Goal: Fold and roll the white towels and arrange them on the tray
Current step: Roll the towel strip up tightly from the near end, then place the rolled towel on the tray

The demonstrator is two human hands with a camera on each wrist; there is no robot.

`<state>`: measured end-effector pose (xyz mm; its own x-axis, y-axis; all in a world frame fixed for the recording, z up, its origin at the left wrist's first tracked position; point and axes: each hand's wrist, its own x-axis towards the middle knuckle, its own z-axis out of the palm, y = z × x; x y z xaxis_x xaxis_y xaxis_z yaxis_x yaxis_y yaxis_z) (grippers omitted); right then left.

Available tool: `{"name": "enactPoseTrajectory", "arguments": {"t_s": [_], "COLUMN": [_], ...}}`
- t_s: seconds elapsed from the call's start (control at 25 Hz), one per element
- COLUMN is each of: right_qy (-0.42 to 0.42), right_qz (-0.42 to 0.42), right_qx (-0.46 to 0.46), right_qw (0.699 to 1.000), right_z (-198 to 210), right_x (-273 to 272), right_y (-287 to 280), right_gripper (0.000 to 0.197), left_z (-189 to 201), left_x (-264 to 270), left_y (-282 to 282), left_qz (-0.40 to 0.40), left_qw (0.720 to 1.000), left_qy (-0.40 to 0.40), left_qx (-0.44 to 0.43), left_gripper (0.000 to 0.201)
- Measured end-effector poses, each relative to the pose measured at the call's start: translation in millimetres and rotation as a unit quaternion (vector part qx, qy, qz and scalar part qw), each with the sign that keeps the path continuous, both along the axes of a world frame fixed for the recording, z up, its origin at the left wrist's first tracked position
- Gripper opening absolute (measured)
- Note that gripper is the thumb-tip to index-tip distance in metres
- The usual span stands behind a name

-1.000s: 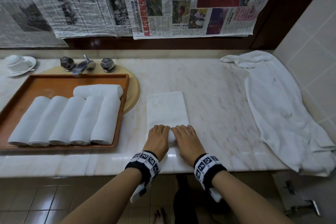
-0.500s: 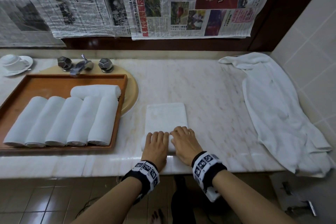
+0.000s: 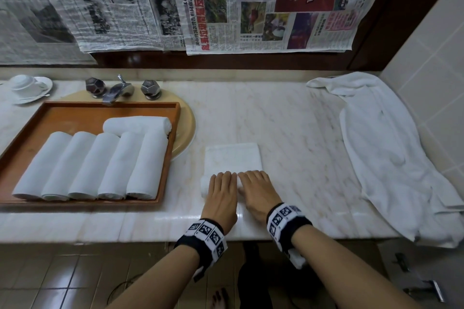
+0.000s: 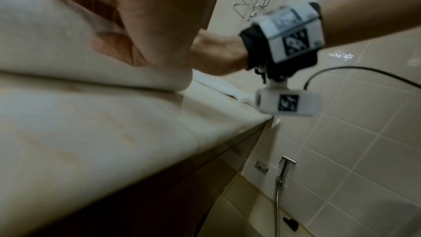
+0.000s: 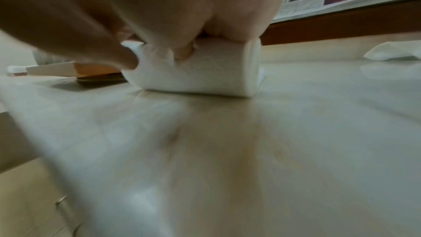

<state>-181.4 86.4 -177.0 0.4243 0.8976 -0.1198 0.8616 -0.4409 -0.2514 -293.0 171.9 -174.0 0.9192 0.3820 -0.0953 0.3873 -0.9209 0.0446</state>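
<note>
Both hands are laid palm-down, side by side, on the rolled near end of the folded towel (image 3: 232, 158). Left hand (image 3: 222, 192) and right hand (image 3: 256, 193) are almost touching, fingers extended forward over the roll and pressing it onto the marble counter (image 3: 296, 133). In the right wrist view the thumb is seen tucked against the near face of the roll; fingers flat, nothing is clenched.

Count: six rolled towels (image 3: 100, 165) are held in the wooden tray (image 3: 75, 110), five in a row and one crosswise behind them. One towel is being rolled, just right of the tray near the counter's front edge. One loose large towel (image 3: 384, 158) is draped at far right.

Versus 1.0 s ago: the flat unrolled part is seen shorter, the roll thicker, hands shifted slightly forward. Tray contents unchanged.
</note>
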Motion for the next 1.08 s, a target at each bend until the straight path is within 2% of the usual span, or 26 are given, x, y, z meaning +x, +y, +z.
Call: {"name": "enactPoseTrajectory", "arguments": {"t_s": [0.08,0.16,0.24,0.32,0.4,0.52,0.6,0.76,0.88,0.92,0.96,1.08], "right_qy": [0.007,0.030,0.040,0.017,-0.023,-0.061,-0.078,-0.109,-0.060,-0.047,-0.041,-0.064], "right_qz": [0.009,0.016,0.023,0.020,-0.014,-0.038,-0.022,-0.027,-0.018,-0.015,-0.014,0.005], "right_qx": [-0.021,-0.089,-0.128,-0.129,-0.062,0.029,0.010,-0.054,-0.084,-0.086,-0.094,-0.105], "right_qw": [1.000,0.995,0.991,0.991,0.998,0.997,0.997,0.992,0.995,0.995,0.995,0.992], "right_z": [14,25,30,28,19,2,-10,-16,-15,-13,-10,4], "right_x": [10,20,29,32,25,2,-8,12,32,38,43,55], "right_y": [9,20,30,34,33,19,9,17,35,40,45,60], "right_gripper": [0.025,0.030,0.031,0.030,0.032,0.057,0.071,0.073,0.109,0.116,0.116,0.096], "left_z": [-5,-7,-8,-7,-2,9,16,23,24,21,19,14], "left_x": [-8,-11,-6,5,20,48,67,97,98,93,89,91], "left_y": [-3,-3,1,5,15,33,46,62,65,64,63,69], "left_qz": [0.003,0.010,0.004,0.001,0.011,0.020,0.027,0.039,0.032,0.027,0.023,0.014], "left_qw": [1.000,1.000,0.999,0.998,0.994,0.994,0.992,0.982,0.988,0.991,0.992,0.989], "left_qy": [-0.017,0.021,0.044,0.060,0.092,0.103,0.120,0.183,0.150,0.127,0.117,0.138], "left_qx": [-0.002,-0.008,0.013,0.035,0.049,0.037,0.024,0.007,0.019,0.027,0.033,0.052], "left_gripper": [0.089,0.095,0.091,0.081,0.075,0.064,0.055,0.054,0.054,0.058,0.065,0.078]}}
